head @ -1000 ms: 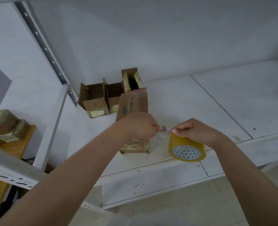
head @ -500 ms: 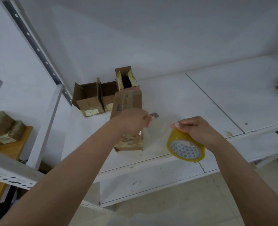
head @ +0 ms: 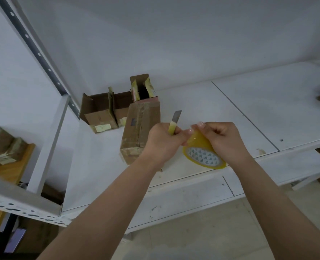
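Head view: left hand [head: 163, 141] grips yellow-handled knife [head: 174, 122]; right hand [head: 224, 139] pinches glossy tape roll [head: 202, 154].

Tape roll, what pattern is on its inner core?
White with greyish triangles on the tape roll, best seen in the head view.

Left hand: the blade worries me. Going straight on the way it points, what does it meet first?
Likely nothing near: the left hand aims its knife past the taped box, over bare shelf toward the back wall; depth is unclear.
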{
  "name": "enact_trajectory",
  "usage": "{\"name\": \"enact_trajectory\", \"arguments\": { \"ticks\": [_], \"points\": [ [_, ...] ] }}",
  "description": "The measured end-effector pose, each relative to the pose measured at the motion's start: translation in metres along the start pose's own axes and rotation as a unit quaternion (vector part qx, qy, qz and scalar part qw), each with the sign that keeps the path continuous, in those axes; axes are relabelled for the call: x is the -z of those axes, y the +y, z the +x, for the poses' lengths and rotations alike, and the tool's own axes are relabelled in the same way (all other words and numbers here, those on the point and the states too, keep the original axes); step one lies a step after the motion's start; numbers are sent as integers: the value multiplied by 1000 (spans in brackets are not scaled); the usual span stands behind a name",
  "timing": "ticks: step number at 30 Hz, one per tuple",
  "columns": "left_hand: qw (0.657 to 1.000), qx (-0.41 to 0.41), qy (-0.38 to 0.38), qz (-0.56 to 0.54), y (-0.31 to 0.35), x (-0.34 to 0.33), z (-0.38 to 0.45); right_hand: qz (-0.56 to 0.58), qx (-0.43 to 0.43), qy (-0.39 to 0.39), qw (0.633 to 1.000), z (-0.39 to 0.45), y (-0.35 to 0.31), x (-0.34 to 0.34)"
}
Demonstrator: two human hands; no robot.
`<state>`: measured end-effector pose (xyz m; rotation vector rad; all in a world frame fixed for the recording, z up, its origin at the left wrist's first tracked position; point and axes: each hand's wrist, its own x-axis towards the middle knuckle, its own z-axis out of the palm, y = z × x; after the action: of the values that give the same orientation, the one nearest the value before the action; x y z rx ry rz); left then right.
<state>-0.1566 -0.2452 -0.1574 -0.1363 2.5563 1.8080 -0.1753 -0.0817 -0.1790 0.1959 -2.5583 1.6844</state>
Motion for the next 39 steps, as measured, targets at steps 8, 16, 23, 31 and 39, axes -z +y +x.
{"name": "enact_trajectory", "arguments": {
  "ticks": [8, 16, 23, 31, 39],
  "points": [
    [998, 39, -16, 47, -3, 31, -12, -259, 138, 156, 943, 12, 20, -42],
    [945, 101, 240, 197, -89, 131, -13, -371, 103, 83, 919, 10, 76, -49],
    [887, 235, 63, 392, -173, 116, -30, -417, 7, -9, 909, 8, 83, -63],
    [973, -70, 201, 88, -105, 114, -31, -163, 191, 117, 961, -18, 0, -82],
    [975, -112, 162, 107, -95, 85, -42, -276, 164, 3, 947, -48, -25, -120]
  ]
}}
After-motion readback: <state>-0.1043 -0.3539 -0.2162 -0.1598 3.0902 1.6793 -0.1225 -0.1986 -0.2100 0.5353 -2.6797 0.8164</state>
